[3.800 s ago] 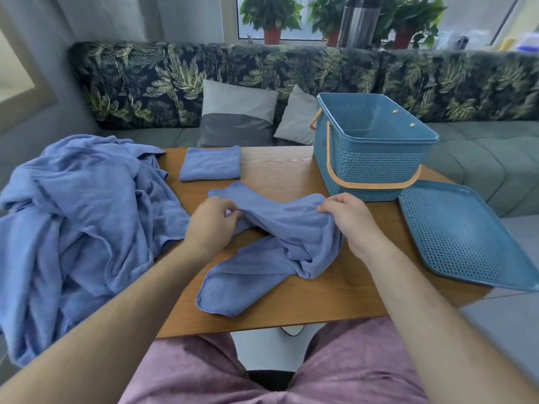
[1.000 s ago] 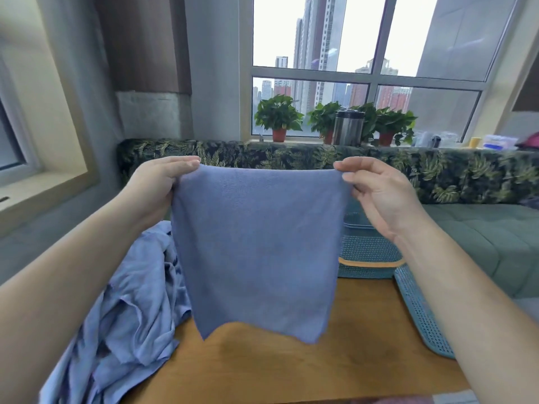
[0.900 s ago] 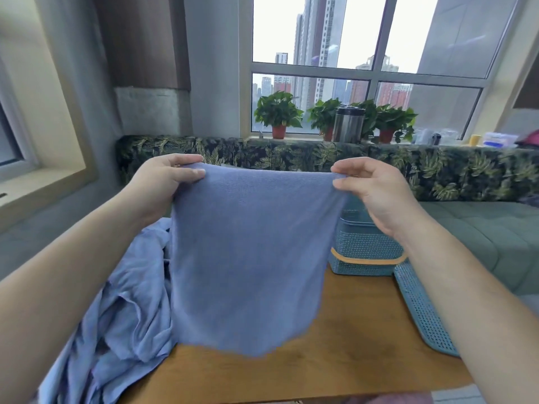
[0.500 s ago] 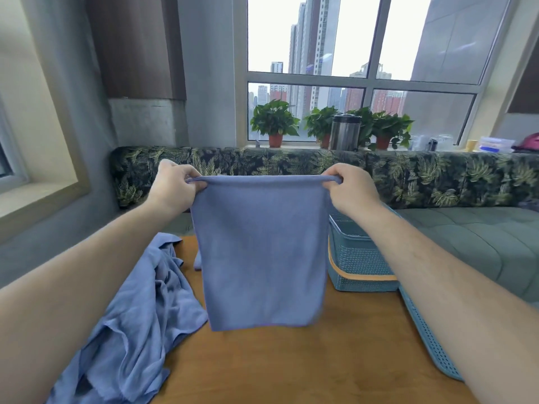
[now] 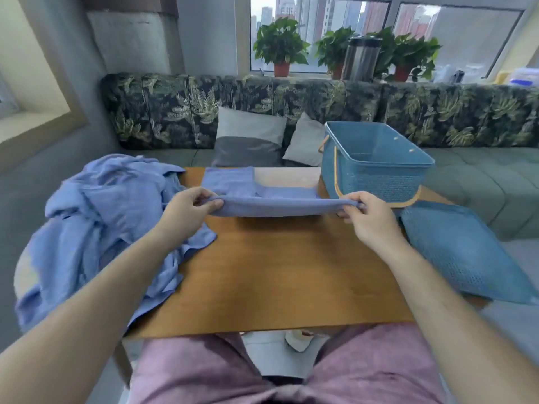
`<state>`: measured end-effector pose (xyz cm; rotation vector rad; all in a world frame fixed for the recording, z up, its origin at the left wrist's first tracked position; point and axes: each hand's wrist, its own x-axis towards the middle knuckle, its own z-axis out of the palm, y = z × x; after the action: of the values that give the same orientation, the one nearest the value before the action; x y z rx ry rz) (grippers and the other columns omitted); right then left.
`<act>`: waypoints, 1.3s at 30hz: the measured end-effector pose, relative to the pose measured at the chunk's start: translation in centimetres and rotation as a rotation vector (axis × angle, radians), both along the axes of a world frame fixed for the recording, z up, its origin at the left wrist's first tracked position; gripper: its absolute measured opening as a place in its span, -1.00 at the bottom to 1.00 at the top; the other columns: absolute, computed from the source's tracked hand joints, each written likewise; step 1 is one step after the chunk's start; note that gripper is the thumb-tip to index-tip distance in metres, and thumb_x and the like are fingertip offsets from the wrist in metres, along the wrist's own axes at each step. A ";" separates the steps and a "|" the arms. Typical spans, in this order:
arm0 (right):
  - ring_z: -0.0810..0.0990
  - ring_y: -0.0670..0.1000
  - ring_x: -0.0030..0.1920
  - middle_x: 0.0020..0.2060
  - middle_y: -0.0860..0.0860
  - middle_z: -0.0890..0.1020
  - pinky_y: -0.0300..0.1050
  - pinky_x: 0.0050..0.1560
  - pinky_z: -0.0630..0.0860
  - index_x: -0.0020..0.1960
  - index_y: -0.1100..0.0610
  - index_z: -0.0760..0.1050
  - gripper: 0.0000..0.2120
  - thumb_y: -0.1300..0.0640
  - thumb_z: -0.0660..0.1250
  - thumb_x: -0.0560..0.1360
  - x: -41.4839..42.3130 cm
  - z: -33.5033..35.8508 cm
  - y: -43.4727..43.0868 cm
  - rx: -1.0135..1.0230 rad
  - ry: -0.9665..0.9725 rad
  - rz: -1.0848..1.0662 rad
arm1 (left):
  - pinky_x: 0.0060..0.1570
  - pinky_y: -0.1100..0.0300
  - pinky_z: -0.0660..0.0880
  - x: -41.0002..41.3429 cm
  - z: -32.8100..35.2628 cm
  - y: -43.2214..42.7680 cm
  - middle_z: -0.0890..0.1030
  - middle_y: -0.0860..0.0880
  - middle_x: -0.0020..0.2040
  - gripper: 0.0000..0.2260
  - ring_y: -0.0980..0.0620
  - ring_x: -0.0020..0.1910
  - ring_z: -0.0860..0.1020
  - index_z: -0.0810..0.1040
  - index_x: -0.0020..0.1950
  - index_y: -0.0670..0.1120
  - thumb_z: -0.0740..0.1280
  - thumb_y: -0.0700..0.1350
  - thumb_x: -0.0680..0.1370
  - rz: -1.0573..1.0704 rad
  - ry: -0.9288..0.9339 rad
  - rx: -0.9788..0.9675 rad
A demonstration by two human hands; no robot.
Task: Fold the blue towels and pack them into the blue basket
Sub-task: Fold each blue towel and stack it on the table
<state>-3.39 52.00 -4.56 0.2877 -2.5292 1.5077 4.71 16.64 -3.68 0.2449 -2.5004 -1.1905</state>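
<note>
- Above the far half of the worktop (image 5: 291, 272), one blue towel (image 5: 280, 207) is held stretched between both hands. It is nearly level and is seen almost edge-on.
- The grip of the left hand (image 5: 186, 211) is closed on the towel's left corner, which is pinched between the thumb and the curled fingers.
- The grip of the right hand (image 5: 367, 217) is closed in the same way on the right corner, just in front of the blue basket (image 5: 376, 176).
- It cannot be told whether the far part of the held towel rests on the worktop.
- A folded towel (image 5: 227, 180) is laid flat at the far edge of the worktop, behind the held towel and to the left of the basket.
- A pile of unfolded towels (image 5: 102, 223) is heaped over the left end of the worktop and is draped past its edge. The left forearm is extended across the pile.
- The basket is placed upright at the far right corner, with its tan handle lowered against the side wall.
- A perforated blue lid (image 5: 466, 252) is laid at the right end of the worktop, just beside the basket, and overhangs the edge.
- Behind the worktop, a leaf-patterned sofa (image 5: 163, 109) with two cushions (image 5: 250, 141) is seen. Potted plants (image 5: 280, 45) and a metal flask (image 5: 360, 58) are set on the sill above it.
</note>
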 end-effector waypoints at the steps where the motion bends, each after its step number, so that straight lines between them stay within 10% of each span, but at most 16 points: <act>1: 0.72 0.03 -0.10 -0.20 -0.08 0.72 0.14 0.02 0.65 -0.07 -0.05 0.61 -0.78 0.25 0.30 0.60 0.9 -2.5 0.4 -0.013 -0.049 -0.009 | -0.19 0.28 0.43 0.9 -2.3 0.2 0.65 0.03 -0.21 -0.93 0.16 -0.25 0.55 0.63 -0.09 0.00 0.44 -0.04 0.56 -0.011 -0.040 0.051; 19: 0.52 -0.15 -0.42 -0.44 0.02 0.58 -0.34 -0.35 0.38 0.03 0.01 0.54 -0.84 0.03 0.20 0.69 5.4 -10.4 1.5 0.027 -0.113 -0.046 | -0.24 0.54 0.38 4.5 -11.2 2.0 0.63 0.27 -0.31 -0.83 0.38 -0.27 0.53 0.64 -0.02 -0.05 0.38 0.04 0.60 0.094 -0.113 0.240; 31: 0.65 -0.05 -0.25 -0.32 0.03 0.68 -0.08 -0.06 0.54 -0.32 0.18 0.56 -0.49 -0.09 0.20 0.67 5.5 -10.6 1.2 -0.120 -0.154 -0.080 | -0.12 0.28 0.42 5.5 -10.6 2.4 0.61 0.03 -0.37 -0.52 0.17 -0.29 0.56 0.57 -0.29 -0.16 0.24 0.17 0.65 0.062 -0.128 0.238; 34: 0.57 0.04 -0.21 -0.37 -0.05 0.61 0.04 -0.05 0.51 -0.38 0.12 0.50 -0.52 -0.10 0.20 0.62 5.8 -11.2 1.2 0.302 0.129 -0.086 | -0.06 0.16 0.49 5.7 -10.1 3.3 0.65 -0.02 -0.38 -0.50 0.09 -0.23 0.63 0.58 -0.37 -0.17 0.23 0.10 0.66 0.055 -0.130 0.143; 39: 0.39 0.06 0.41 0.35 -0.04 0.55 0.02 0.38 0.29 0.34 -0.01 0.54 -0.62 -0.11 0.17 0.62 5.3 -9.2 -4.0 0.670 0.239 0.060 | 0.18 0.03 0.46 1.8 -9.8 5.6 0.66 0.06 0.08 -0.76 0.01 0.15 0.57 0.65 0.04 -0.04 0.29 0.09 0.60 -0.093 0.006 -0.348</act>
<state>1.90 48.05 -13.74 0.5929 -2.7480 0.5422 6.47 22.22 -13.46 0.0340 -2.6823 -0.7646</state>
